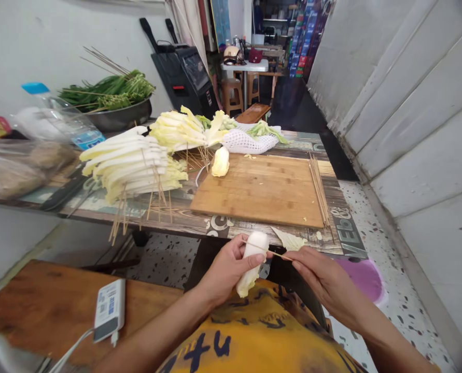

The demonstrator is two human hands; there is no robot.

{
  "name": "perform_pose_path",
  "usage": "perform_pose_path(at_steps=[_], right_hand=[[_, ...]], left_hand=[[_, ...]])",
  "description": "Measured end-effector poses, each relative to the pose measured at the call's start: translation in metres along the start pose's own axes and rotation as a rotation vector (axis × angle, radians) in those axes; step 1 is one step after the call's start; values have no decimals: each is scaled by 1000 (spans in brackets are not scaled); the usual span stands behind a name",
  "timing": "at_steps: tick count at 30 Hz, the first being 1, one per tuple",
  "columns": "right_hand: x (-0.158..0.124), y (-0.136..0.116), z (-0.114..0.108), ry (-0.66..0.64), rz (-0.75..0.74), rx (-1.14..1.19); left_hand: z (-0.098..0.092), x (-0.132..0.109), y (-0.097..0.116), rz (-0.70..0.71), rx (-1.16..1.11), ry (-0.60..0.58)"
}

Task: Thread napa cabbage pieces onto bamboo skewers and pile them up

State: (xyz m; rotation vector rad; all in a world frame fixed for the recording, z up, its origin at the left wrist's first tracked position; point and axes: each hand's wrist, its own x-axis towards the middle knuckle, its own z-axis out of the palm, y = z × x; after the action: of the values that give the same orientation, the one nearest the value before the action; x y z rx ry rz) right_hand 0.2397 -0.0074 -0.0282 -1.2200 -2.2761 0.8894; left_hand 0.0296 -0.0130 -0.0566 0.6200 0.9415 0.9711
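My left hand [231,264] is closed around a napa cabbage leaf [257,242], its white stem end up and its yellowish frilly tip hanging over my lap. A thin wooden skewer [278,254] crosses the white stem part. Its right end is pinched in the fingers of my right hand [316,269]. Just in front lies the wooden cutting board [262,191], with a small piece of cabbage heart [220,161] at its far left corner. Along the board's right edge rest several loose skewers [319,191]. A cabbage scrap [291,240] sits at the table's near edge.
Skewered cabbage leaves [133,160] are piled left of the board, more cabbage [180,129] behind them. A knife [65,190], a plastic bottle [71,119] and a bowl of skewered greens [117,116] stand farther left. A power bank [109,308] lies on the bench [32,305].
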Motion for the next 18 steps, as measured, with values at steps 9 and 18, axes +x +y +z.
perform_pose_path(at_steps=[9, 18], right_hand=[[-9, 7, 10, -29, -167, -185], [-8, -7, 31, 195, -249, -260]], left_hand=[[2, -4, 8, -84, -114, -32], [1, 2, 4, -91, -206, 112]])
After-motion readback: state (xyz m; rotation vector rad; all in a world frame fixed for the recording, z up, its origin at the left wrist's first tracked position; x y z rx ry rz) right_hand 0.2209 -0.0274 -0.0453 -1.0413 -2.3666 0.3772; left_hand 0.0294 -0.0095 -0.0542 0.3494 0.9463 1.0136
